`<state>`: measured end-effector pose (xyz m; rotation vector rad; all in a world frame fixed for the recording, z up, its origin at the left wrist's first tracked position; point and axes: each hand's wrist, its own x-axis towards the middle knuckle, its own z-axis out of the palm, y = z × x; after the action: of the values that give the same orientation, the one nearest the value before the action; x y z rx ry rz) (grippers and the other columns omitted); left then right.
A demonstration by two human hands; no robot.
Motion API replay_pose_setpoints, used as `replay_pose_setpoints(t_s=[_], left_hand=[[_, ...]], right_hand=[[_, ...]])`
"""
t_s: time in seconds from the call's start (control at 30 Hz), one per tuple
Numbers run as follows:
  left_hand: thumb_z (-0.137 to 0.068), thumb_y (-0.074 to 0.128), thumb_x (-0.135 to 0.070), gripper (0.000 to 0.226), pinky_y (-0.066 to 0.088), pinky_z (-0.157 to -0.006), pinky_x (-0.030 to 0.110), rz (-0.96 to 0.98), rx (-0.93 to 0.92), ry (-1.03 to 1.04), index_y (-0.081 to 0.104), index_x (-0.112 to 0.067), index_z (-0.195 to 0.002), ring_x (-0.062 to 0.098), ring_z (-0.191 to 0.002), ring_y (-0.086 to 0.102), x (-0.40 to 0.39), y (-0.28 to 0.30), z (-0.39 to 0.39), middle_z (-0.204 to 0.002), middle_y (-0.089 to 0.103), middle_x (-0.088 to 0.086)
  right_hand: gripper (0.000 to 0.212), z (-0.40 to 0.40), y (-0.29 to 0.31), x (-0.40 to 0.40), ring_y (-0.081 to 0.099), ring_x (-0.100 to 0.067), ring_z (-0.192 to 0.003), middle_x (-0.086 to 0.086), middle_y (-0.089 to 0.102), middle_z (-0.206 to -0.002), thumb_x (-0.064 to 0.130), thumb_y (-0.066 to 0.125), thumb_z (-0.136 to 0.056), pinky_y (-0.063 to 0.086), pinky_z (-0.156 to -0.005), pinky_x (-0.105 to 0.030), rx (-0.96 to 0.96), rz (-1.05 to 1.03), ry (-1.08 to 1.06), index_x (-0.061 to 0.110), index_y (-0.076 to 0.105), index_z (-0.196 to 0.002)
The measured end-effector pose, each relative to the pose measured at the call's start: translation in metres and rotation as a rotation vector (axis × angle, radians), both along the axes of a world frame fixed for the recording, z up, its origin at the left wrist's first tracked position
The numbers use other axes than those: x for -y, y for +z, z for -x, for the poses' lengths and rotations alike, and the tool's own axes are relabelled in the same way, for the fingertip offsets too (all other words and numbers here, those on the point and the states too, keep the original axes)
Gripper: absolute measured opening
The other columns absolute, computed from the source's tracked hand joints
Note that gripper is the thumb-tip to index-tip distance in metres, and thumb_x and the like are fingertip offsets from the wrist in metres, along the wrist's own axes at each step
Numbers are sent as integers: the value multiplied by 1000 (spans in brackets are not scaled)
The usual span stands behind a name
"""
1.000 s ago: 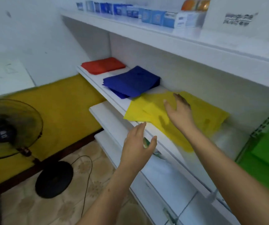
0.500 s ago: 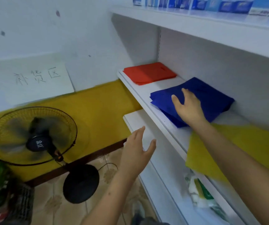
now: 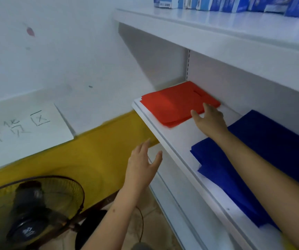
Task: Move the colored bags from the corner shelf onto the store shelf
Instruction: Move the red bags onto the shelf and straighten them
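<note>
2 flat fabric bag stacks (image 3: 174, 105), red/blue.

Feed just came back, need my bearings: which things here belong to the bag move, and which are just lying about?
Job:
red bags, right hand touching them
blue bags
white shelf
left hand, open, holding nothing

Lying about:
black fan
handwritten sign
blue boxes

Head-worn view, angled down, close to shelf (image 3: 165, 139)

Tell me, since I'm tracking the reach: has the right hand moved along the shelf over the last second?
Yes. The right hand went from the yellow bags, past the blue bags, to the red bags at the wall end of the shelf.
</note>
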<state>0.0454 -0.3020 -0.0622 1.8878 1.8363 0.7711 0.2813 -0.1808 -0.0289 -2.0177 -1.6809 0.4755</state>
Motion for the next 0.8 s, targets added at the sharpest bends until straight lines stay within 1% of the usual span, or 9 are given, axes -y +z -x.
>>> replay_pose_setpoints(t_s=[0.07,0.1,0.2,0.33,0.43,0.5,0.57,0.7,0.8], left_hand=[[-98,48,-54,65,24,-112,26,-3,9,-22,32,-24,-153,15,-144,29,-32,1,10,-155,39,0],[-98,49,-53,64,25,-111,26,-12,13,-28,33,-24,-153,16,-143,30,-50,0,17,-155,39,0],[-97,51,-54,65,35,-110,34,-39,13,-56,38,-22,-151,18,-138,38,-107,-3,33,-151,44,1],[-95,55,-53,66,33,-111,34,-75,42,-124,40,-20,-150,18,-139,37,-189,-8,46,-151,44,1],[-93,56,-56,71,30,-116,40,-90,23,-194,38,-18,-151,21,-144,33,-244,-8,52,-155,39,5],[-92,54,-59,76,26,-120,44,-90,-16,-224,35,-16,-152,23,-148,25,-283,-8,52,-159,33,6],[-91,49,-64,83,19,-122,47,-66,-126,-287,28,-17,-155,23,-152,13,-318,-12,51,-164,22,5],[-90,35,-75,93,-1,-123,51,20,-377,-404,13,-17,-159,22,-153,-3,-352,-37,52,-167,7,0],[-90,31,-76,92,-12,-121,50,-3,-370,-410,15,-17,-159,20,-153,-7,-356,-52,54,-167,7,-2]], right_hand=[[77,4,-7,-25,24,-35,-142,-12,24,-158,60,38,-94,30,-112,-51,-4,23,-27,12,21,-153],[78,7,-11,-36,23,-34,-143,-12,23,-158,61,38,-94,29,-113,-51,-4,38,-50,13,20,-153],[84,13,-25,-70,19,-34,-145,-12,19,-159,67,37,-92,26,-115,-49,24,88,-128,15,17,-154],[94,19,-34,-109,14,-35,-146,-13,14,-160,72,40,-87,23,-114,-50,127,116,-228,13,10,-155],[102,19,-38,-126,8,-36,-147,-11,8,-162,73,47,-84,21,-115,-53,174,140,-321,14,5,-155],[108,16,-44,-130,4,-35,-148,-7,3,-163,75,49,-81,19,-116,-54,206,192,-359,15,-1,-155],[109,14,-54,-133,0,-34,-148,-3,-2,-163,77,47,-80,15,-117,-53,233,264,-373,16,-3,-155],[95,15,-71,-132,-3,-31,-149,2,-3,-163,76,37,-85,6,-119,-51,209,316,-395,22,6,-156],[86,18,-76,-133,-1,-30,-149,3,1,-163,71,38,-89,5,-119,-50,194,293,-426,24,10,-155]])
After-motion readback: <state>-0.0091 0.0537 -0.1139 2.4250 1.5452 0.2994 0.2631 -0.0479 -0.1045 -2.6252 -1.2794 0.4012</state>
